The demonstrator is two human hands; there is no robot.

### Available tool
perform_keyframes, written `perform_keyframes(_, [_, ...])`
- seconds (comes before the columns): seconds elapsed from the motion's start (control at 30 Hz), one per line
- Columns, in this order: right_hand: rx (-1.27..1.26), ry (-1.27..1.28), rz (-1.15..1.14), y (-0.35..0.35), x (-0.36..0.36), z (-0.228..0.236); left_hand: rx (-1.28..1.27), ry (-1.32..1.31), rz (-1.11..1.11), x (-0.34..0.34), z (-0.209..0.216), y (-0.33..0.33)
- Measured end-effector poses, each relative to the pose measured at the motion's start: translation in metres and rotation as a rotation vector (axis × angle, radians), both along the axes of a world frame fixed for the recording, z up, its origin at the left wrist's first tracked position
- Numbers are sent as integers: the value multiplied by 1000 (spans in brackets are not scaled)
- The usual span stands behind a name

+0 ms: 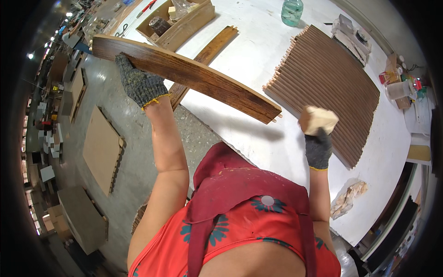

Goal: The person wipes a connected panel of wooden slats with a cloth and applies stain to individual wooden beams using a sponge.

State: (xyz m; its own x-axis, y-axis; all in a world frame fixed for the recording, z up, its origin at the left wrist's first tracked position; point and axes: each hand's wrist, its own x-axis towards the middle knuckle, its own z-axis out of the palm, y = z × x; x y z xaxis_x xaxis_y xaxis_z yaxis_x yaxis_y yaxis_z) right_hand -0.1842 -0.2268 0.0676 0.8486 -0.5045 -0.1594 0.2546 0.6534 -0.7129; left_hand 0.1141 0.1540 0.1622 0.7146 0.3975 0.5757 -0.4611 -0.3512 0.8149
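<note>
My left hand (140, 83), in a dark knit glove with yellow trim, grips a long brown wooden board (189, 74) near its left end. Short pale dowels stick out of the board's right end, which is held up over the white table (244, 62). My right hand (318, 151), gloved the same way, is closed on a cream-coloured block (319, 120); motion blurs it, so its material cannot be told. Just beyond that hand lies a wide row of brown wooden strips (332, 87) with pale dowel ends. Another brown board (217, 46) lies partly hidden beneath the held one.
An open box (191, 27) with a dark jar stands at the back left, near scissors (121, 30). A green jar (292, 13) stands at the back. Crumpled cloth (348, 198) lies at the right. Flat panels (101, 147) rest on the floor to the left.
</note>
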Motion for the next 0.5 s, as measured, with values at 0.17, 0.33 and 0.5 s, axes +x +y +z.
perform_keyframes(0.17, [315, -292, 226, 43, 25, 39, -717, 104, -260, -22, 7, -42])
perform_keyframes(0.33, [525, -244, 174, 75, 26, 45, -828, 171, -566, -58, 10, -66])
perform_keyframes(0.5, [633, -46, 181, 105, 17, 60, -1076, 269, -834, -111, 12, -130])
